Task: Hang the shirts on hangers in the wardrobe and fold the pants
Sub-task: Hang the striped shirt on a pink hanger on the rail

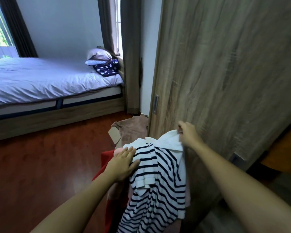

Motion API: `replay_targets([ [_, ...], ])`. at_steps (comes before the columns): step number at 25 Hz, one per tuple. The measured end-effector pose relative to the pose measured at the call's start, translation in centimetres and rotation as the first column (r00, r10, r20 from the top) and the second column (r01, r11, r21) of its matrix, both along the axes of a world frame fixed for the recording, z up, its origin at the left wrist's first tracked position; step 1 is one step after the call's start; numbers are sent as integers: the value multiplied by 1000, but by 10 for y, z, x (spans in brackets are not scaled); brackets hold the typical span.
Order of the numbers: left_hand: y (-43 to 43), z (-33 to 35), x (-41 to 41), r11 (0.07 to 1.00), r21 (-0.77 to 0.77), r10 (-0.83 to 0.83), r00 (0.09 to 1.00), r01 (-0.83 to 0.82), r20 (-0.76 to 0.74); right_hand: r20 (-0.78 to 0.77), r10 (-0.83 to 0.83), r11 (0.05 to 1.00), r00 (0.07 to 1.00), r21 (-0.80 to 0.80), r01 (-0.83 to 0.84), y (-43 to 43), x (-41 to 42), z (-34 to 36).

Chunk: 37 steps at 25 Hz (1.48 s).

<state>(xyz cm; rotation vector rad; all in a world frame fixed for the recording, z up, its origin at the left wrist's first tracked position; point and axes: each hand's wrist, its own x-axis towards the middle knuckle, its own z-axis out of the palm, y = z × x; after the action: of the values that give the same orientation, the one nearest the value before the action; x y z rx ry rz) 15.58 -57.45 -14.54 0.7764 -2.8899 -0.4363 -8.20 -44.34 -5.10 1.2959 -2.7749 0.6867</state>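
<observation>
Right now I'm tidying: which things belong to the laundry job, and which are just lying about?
Job: striped shirt, gripped by right hand, left hand touching it; red garment; wardrobe door.
Lying about: bed; pillows; star blanket.

Left hand (123, 163) flat, fingers straight; right hand (188, 134) (higher) in pinch grip on shirt (158, 190).

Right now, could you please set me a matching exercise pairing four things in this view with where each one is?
Things: 1 striped shirt; 2 pillow; 3 brown cloth; 4 left hand.
Places: A on the floor by the wardrobe door; B flat on the striped shirt; C on the bed; D pinched by the right hand.
Pairs: 1-D, 2-C, 3-A, 4-B.
</observation>
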Motion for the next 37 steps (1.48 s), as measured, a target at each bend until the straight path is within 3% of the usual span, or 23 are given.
replay_targets([
  [4, 8, 77, -38, 995, 8, 101, 945, -103, -312, -163, 159, 987, 974, 11, -160, 20, 32, 61],
  [7, 31, 148, -76, 984, 29, -149, 908, 174, -392, -257, 188, 973, 948, -79, -215, 45, 57, 115],
  [10, 59, 204, -94, 939, -29, -336, 891, 344, -306, -356, 125, 966, 926, -171, -196, 80, 75, 160],
  [14, 84, 203, -104, 883, 44, -429, 841, 468, -330, -377, -64, 949, 924, -310, -60, 138, 82, 197],
  [18, 97, 155, -118, 894, -1, -444, 884, 448, -145, -385, -334, 912, 861, -362, 192, 205, 89, 230],
  [20, 100, 154, -119, 881, 28, -459, 868, 472, -189, -384, -424, 886, 820, -366, 287, 239, 88, 240],
  [23, 108, 184, -130, 897, 17, -401, 829, 442, -389, -385, -478, 878, 789, -224, 423, 287, 78, 235],
  [25, 121, 211, -131, 852, 44, -430, 745, 521, -510, -388, -515, 841, 764, -54, 539, 313, 72, 221],
  [26, 130, 223, -132, 816, 1, -492, 695, 578, -525, -407, -543, 798, 734, 21, 602, 326, 72, 215],
  [28, 143, 240, -136, 746, -228, -641, 581, 626, -502, -432, -593, 730, 680, 68, 680, 347, 72, 206],
  [30, 160, 250, -142, 741, -383, -662, 507, 552, -552, -428, -643, 695, 635, 21, 718, 366, 71, 204],
  [33, 197, 254, -145, 896, -301, -425, 439, 326, -792, -385, -704, 681, 597, -127, 721, 379, 72, 209],
  [35, 219, 252, -147, 944, -237, -319, 449, 230, -834, -363, -726, 678, 584, -240, 695, 385, 76, 212],
  [37, 236, 248, -150, 938, -273, -344, 498, 213, -796, -394, -745, 659, 538, -314, 683, 391, 82, 217],
])
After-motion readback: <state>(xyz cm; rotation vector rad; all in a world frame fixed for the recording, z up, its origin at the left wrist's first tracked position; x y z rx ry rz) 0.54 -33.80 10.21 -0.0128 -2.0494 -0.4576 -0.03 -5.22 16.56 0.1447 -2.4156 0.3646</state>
